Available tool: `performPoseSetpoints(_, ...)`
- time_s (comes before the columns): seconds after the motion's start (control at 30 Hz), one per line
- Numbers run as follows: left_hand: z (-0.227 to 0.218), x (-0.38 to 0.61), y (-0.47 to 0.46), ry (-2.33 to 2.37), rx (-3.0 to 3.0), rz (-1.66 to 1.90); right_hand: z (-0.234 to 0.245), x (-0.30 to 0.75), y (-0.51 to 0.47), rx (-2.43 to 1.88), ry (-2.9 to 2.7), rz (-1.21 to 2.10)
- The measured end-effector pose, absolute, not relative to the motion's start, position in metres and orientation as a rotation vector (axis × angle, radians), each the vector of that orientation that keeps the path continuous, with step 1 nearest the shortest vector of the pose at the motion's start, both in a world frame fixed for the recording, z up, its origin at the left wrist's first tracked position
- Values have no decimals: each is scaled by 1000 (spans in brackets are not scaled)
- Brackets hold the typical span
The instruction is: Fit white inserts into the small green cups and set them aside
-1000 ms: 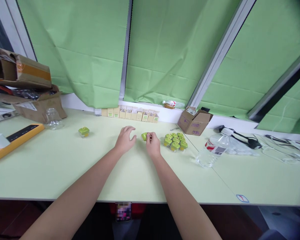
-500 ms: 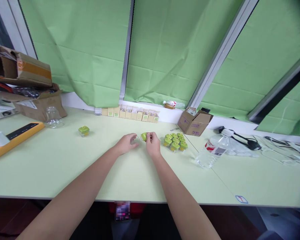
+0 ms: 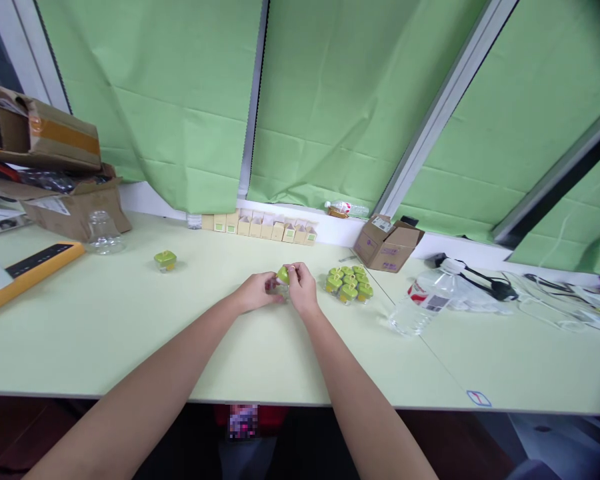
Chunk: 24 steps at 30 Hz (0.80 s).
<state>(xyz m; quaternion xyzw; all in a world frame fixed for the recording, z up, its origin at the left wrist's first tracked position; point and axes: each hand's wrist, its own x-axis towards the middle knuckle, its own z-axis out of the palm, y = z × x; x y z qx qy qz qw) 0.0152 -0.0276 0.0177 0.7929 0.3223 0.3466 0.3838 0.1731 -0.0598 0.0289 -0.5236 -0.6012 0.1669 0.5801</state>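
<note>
Both hands meet at the middle of the pale green table (image 3: 130,333). My right hand (image 3: 303,293) pinches a small clear jar with a green lid (image 3: 283,275). My left hand (image 3: 256,293) is curled against the same jar from the left, fingers closed on its clear base. A cluster of several like green-lidded jars (image 3: 349,283) sits just right of my right hand. One single green-lidded jar (image 3: 165,260) stands apart at the left.
A row of small cream boxes (image 3: 260,228) lines the back edge. A cardboard box (image 3: 387,243), a lying plastic water bottle (image 3: 423,303) and cables (image 3: 500,288) are at right. At left are an orange device (image 3: 25,273), a glass jar (image 3: 101,235) and stacked cartons (image 3: 45,167).
My left hand has moved right from the table and closed onto the jar held by my right hand. The jar has been lifted slightly and turned lid up.
</note>
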Motion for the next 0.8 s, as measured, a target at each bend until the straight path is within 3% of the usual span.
performPoseSetpoints(0.53,15,16,-25,790,1927,901,34,181,-65,-1273,-1921,220)
performPoseSetpoints(0.8,17,15,-29,767,2007,947,21,186,-56,-1271,-1786,390)
